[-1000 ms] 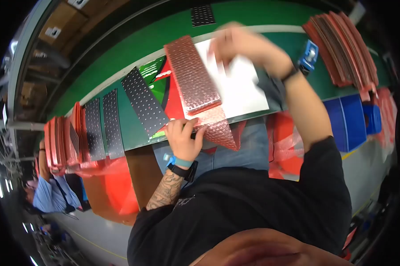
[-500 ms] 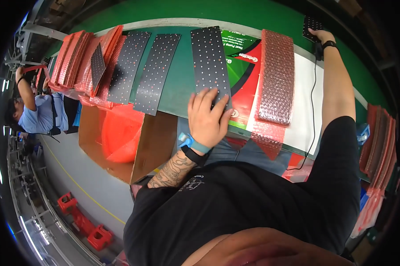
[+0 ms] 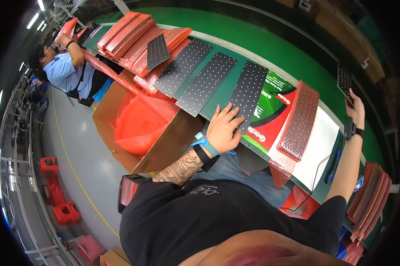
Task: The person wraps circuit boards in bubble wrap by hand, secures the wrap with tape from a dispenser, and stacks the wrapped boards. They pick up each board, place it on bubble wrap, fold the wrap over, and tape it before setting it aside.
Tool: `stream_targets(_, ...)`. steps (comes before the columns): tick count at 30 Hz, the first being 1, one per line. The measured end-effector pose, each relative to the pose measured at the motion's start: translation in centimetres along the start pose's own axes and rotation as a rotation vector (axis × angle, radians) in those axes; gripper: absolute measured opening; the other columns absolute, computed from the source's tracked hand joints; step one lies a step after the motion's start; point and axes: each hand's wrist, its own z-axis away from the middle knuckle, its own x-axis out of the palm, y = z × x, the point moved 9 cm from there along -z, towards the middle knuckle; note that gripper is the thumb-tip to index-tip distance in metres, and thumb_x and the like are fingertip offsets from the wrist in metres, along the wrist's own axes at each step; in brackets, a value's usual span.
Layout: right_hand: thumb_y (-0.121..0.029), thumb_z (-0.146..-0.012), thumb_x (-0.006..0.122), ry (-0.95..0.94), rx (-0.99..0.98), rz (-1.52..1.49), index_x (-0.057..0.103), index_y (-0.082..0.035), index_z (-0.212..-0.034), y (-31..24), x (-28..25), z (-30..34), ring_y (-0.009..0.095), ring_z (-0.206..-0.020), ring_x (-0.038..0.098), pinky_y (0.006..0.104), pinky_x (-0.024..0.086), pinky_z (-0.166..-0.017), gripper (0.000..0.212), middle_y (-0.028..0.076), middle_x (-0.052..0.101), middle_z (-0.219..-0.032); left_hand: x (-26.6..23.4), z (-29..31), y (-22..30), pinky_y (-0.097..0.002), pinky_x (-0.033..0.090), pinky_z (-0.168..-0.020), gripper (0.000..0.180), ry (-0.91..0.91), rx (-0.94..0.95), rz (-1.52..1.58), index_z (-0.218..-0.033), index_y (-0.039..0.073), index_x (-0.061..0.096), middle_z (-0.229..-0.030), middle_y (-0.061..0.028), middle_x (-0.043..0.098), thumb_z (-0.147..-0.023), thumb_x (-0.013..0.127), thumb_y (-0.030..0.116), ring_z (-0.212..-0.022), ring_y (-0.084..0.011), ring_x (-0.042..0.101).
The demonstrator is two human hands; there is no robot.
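My left hand (image 3: 226,129) rests with spread fingers on the near end of a dark panel (image 3: 251,86) covered in small light dots. At the far right, my stretched-out right hand (image 3: 357,108) grips the lower end of another dark dotted panel (image 3: 344,80), held raised near the table's far edge. Two more such panels, a middle one (image 3: 207,84) and a left one (image 3: 184,67), lie side by side to the left. A smaller-looking panel (image 3: 157,52) sits on the red bubble-wrap pile. A red bubble-wrap packet (image 3: 301,119) lies on a printed green and red carton sheet (image 3: 271,128).
A cardboard box (image 3: 162,148) with red plastic film (image 3: 140,124) stands below the table edge. Red bubble-wrap packets (image 3: 126,33) are stacked at far left, with more (image 3: 370,195) at right. A co-worker (image 3: 62,66) handles red wrap. A black cable (image 3: 317,177) crosses the white sheet.
My view has turned, so the table now slants down to the right. The left hand stays on its panel and the right hand still holds one. The co-worker's red wrap now stretches toward the box.
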Motion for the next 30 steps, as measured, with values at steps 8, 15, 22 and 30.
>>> stream_targets(8,-0.012,-0.099,0.066,-0.4,-0.054,0.117,0.064,0.002,-0.121,3.9,19.4,27.0,0.014,-0.095,0.069,0.0275,0.055,-0.089,0.027,0.008,0.072,-0.108,-13.1,-4.0,-6.5,-0.0459,0.05,-0.085,0.022,0.589,-0.073,-0.043,-0.096,0.005,0.071,-0.094,-0.0132,0.07,-0.084,0.076,0.022,-0.094,-0.035,0.063)
stream_targets(15,-0.013,-0.1,0.063,-0.71,0.051,0.183,0.061,0.005,-0.124,10.3,37.2,32.6,0.012,-0.083,0.07,0.0281,0.057,-0.078,0.03,0.007,0.072,-0.103,-19.1,-9.2,-21.7,-0.051,0.051,-0.098,0.084,0.31,-0.915,-0.566,-0.124,0.001,0.063,-0.128,-0.0283,0.059,-0.074,0.076,0.066,-0.112,-0.045,0.063)
stream_targets(22,-0.013,-0.098,0.066,-0.799,0.05,0.263,0.064,-0.001,-0.117,13.5,50.6,28.2,0.013,-0.08,0.069,0.0286,0.055,-0.071,0.022,0.004,0.072,-0.096,-19.0,-10.0,-27.6,-0.0509,0.053,-0.096,0.079,0.192,-0.846,-0.437,-0.121,-0.002,0.062,-0.124,-0.0287,0.062,-0.071,0.083,0.056,-0.111,-0.0413,0.066)
stream_targets(30,-0.014,-0.099,0.064,-0.788,0.111,0.281,0.066,-0.005,-0.109,21.3,59.6,25.3,0.015,-0.08,0.069,0.0318,0.056,-0.068,0.013,0.005,0.072,-0.093,-23.0,-7.0,-37.8,-0.0386,0.056,-0.084,0.071,0.274,-0.892,0.005,-0.11,-0.004,0.062,-0.103,-0.0205,0.07,-0.065,0.089,0.043,-0.097,-0.0284,0.071)
